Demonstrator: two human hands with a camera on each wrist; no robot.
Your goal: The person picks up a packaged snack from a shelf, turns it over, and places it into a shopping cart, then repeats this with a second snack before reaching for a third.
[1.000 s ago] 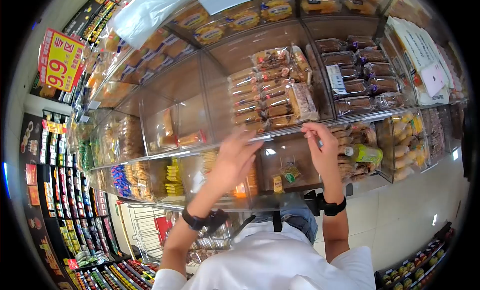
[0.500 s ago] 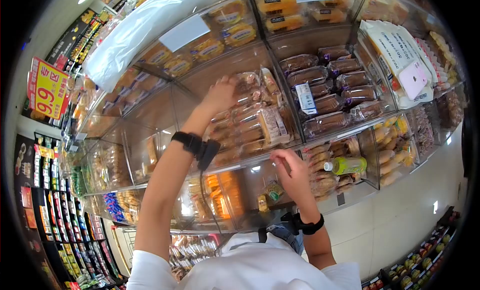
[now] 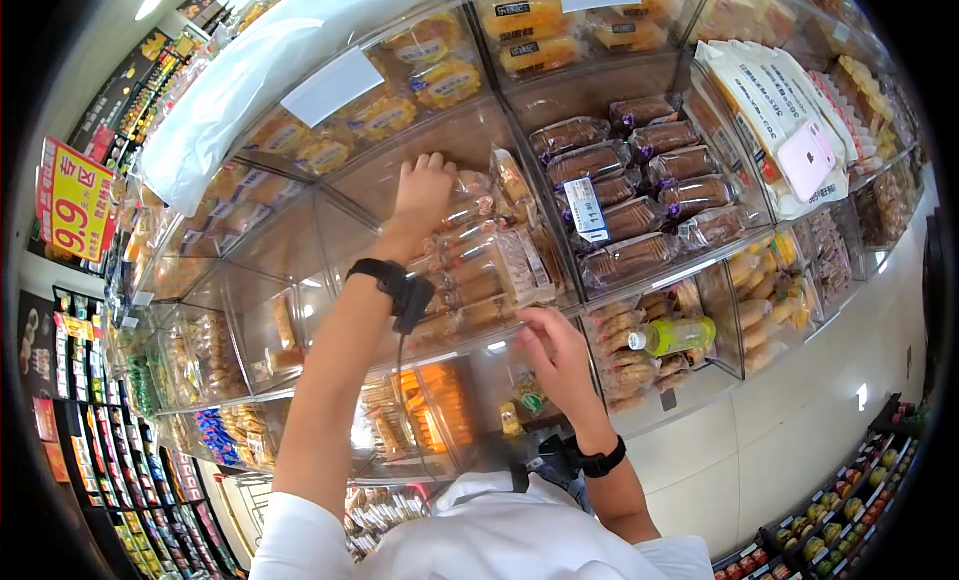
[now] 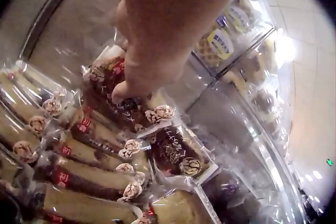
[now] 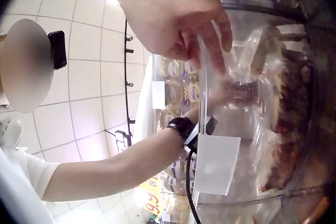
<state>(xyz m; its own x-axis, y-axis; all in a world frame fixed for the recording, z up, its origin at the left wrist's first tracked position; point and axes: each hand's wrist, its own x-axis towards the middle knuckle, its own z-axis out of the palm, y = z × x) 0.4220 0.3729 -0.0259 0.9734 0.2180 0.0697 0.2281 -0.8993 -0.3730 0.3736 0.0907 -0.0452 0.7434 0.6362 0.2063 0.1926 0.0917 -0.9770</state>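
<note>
My left hand (image 3: 425, 190) reaches deep into a clear shelf bin (image 3: 470, 130), at the back of the rows of wrapped cakes (image 3: 460, 265). In the left wrist view its thumb lies across a dark, plastic-wrapped cake (image 4: 102, 82) and the fingers go round its far side, partly hidden by the hand. Other wrapped rolls (image 4: 84, 176) with red labels lie beside it. My right hand (image 3: 559, 355) is at the bin's front edge with nothing in it. Its fingers are loosely bent over the clear front panel (image 5: 203, 98) in the right wrist view.
Dark wrapped cakes (image 3: 639, 220) fill the bin to the right, with a price tag (image 3: 586, 208). A phone (image 3: 807, 160) lies on a white bag (image 3: 764, 100). Below rests a green-labelled bottle (image 3: 679, 336). Clear dividers separate the bins. A person's arm and blurred head appear in the right wrist view.
My left hand has moved from the bin's front edge to its back and grips a wrapped cake there. The right hand stays near the front edge while the head view has shifted.
</note>
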